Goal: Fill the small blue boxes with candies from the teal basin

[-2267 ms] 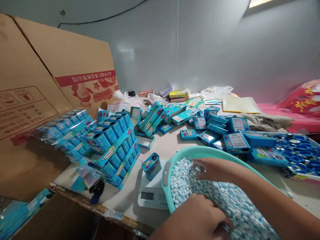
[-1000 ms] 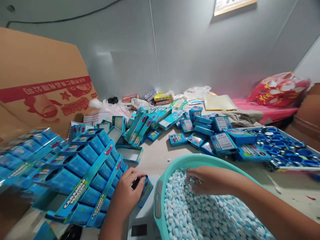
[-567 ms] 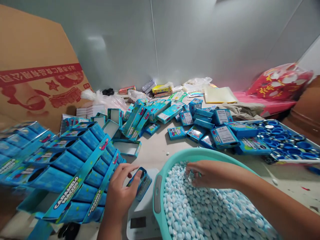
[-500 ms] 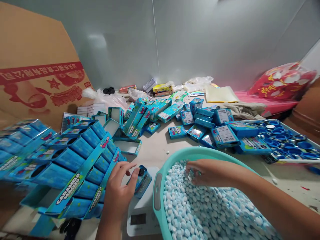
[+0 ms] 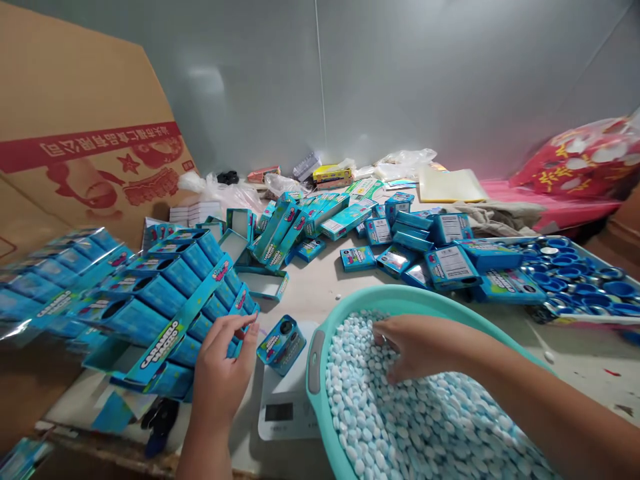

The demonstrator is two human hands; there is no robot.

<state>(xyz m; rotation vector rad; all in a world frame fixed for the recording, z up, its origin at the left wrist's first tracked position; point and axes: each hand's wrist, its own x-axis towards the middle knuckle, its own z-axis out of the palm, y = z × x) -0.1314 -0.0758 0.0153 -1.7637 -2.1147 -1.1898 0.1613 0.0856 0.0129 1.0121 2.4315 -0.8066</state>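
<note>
Here we are with two hands in play, one tub, one scale and one small box on it. In the lower middle, that small blue box (image 5: 281,347) sits on the white scale (image 5: 278,392), the scale's display too dim for us to read. Left of it, the left hand (image 5: 227,363) has thumb and fingers parted by a slim gap, nothing between them, just beside the box and clear of it. Lower right, the right hand (image 5: 407,347) dips its fingertips into the candies (image 5: 370,417) inside the turquoise tub (image 5: 385,297); we can't tell whether it grips any.

More counting: two packed displays at left, one in clear wrap (image 5: 55,290) and one unwrapped (image 5: 165,293); one carton (image 5: 75,80) upper left; one red bag (image 5: 575,160) upper right.

And our box's looks? Glossy blue, colourful lettering on its top face, one dark round spot near the far end.
</note>
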